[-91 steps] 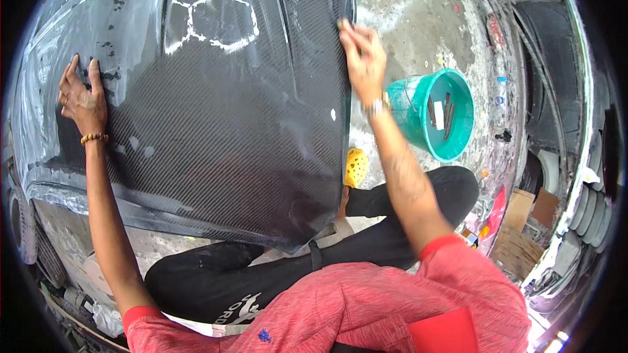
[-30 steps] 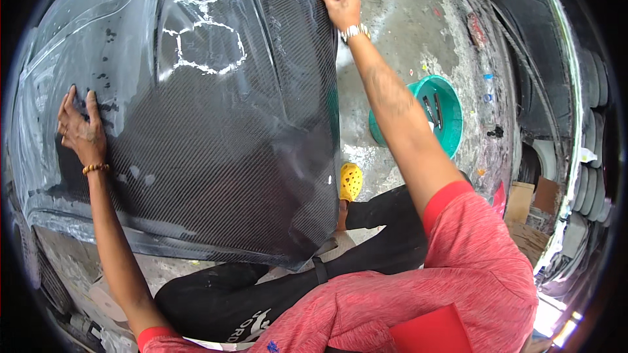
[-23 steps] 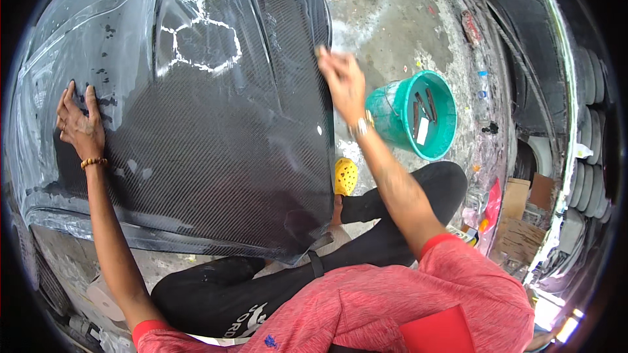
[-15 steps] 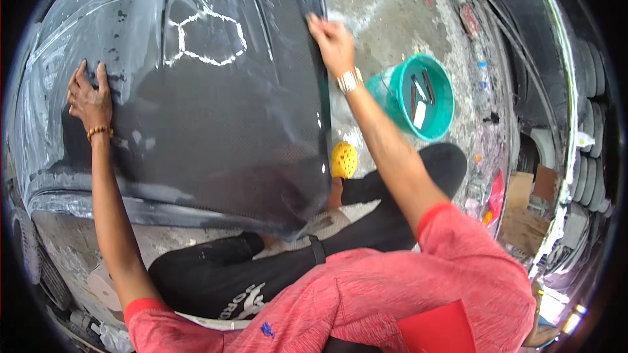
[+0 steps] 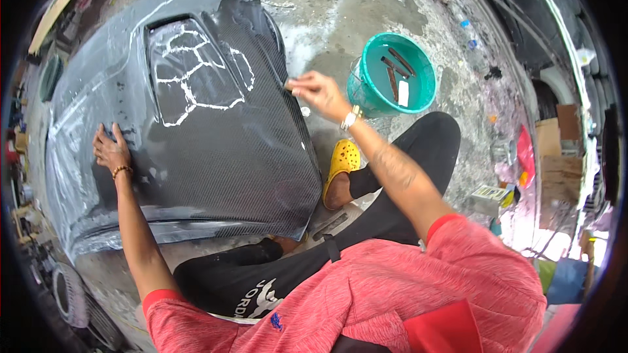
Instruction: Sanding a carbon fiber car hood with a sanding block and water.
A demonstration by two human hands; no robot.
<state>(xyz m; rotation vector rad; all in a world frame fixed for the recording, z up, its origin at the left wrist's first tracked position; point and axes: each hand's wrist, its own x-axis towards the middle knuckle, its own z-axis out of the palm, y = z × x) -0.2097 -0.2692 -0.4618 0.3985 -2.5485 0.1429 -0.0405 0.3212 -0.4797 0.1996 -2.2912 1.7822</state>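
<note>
A dark carbon-fibre car hood (image 5: 229,157) lies in front of me, its weave bare on the right and smeared with pale grey film on the left. My left hand (image 5: 112,148) rests flat on its left part, fingers spread. At the hood's right edge, my right hand (image 5: 320,94) pinches a small brownish piece of sandpaper (image 5: 288,85), mostly hidden by the fingers. White reflections break up over a recessed, vent-like area (image 5: 193,78) in the hood's far half.
Right of the hood, a teal bucket (image 5: 355,88) holds water, several dark brown strips and a white piece. My yellow clog (image 5: 343,157) is beside the hood's near right edge. Litter, including a pink-red bag (image 5: 525,157), lies along the right wall. A tyre (image 5: 69,294) lies at lower left.
My right hand has moved nearer along the hood's right edge. The left hand stays on the hood's left part. My view has shifted, showing more of the hood's far end.
</note>
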